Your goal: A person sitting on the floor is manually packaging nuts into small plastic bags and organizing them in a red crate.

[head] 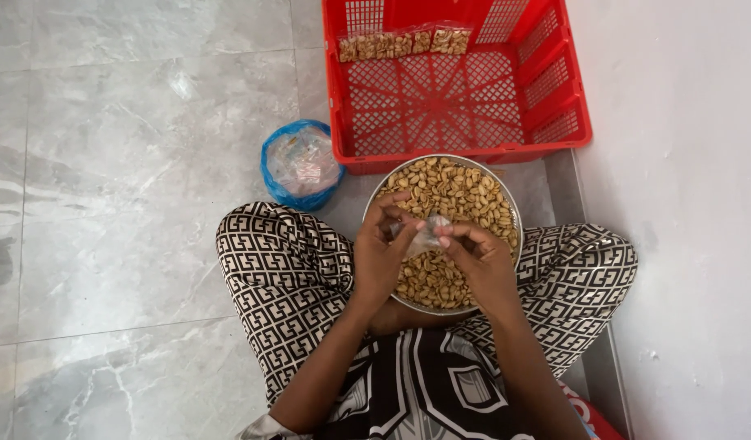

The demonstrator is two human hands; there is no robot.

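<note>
Your left hand (381, 254) and right hand (483, 262) each keep a grip pinched on a small clear plastic bag (425, 237), over the metal bowl of peanuts (457, 189) between your knees. Farther stands a red crate (554, 98).

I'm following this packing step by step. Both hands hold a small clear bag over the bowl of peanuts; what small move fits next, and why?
Probably spread the small clear bag open: the left hand and right hand pinch it, and it looks flat and empty above the peanuts.
</note>
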